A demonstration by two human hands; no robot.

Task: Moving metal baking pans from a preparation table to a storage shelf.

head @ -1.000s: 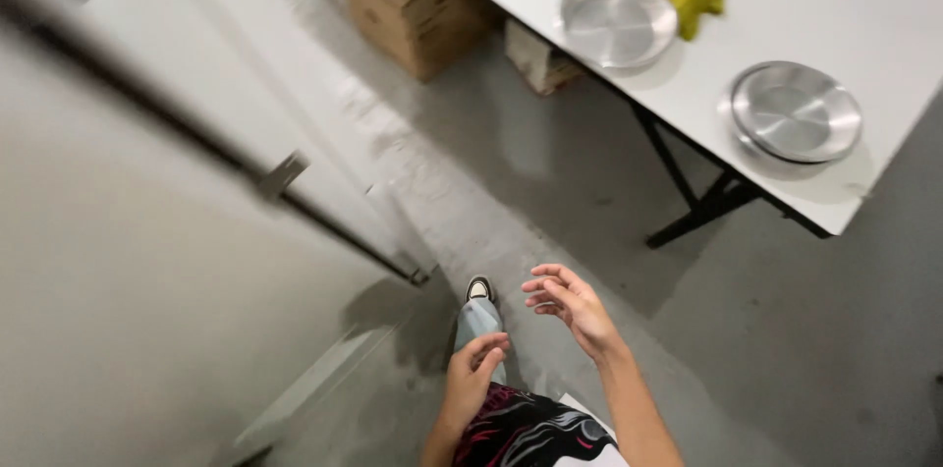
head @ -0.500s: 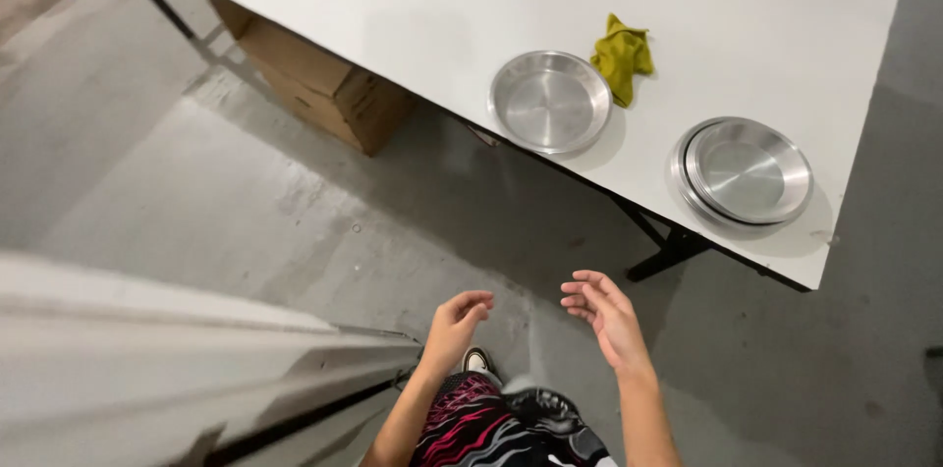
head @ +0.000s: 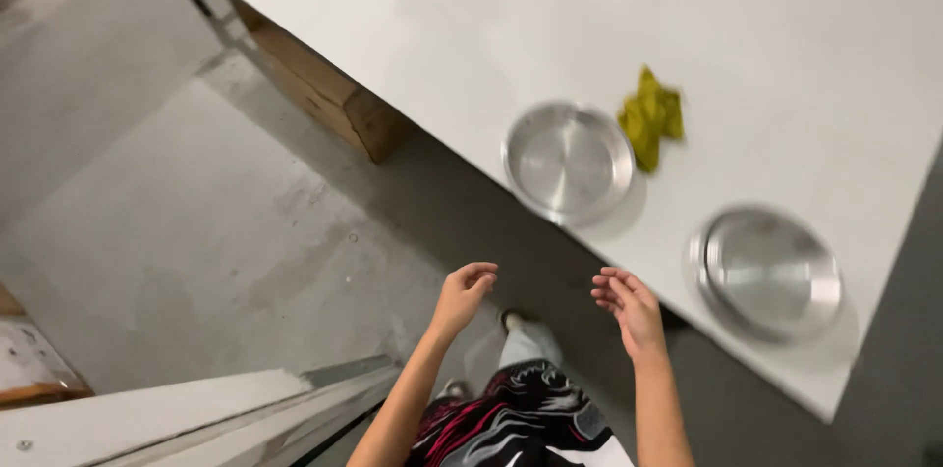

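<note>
Your left hand (head: 464, 295) and right hand (head: 629, 308) hang released, fingers loosely curled, each grip empty, just short of the white desk (head: 413, 25). Nearest sits the round shallow steel pan (head: 569, 161), flat, mouth upward, near the desk's edge.

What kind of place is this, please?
Probably a plain workroom or storage area: a bare concrete floor, a white folding table holding two metal pans and a yellow cloth, and a cardboard box beneath it.

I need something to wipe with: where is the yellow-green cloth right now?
In the head view the yellow-green cloth lies crumpled on the white table, just right of the nearer metal pan, up and beyond both hands.
</note>
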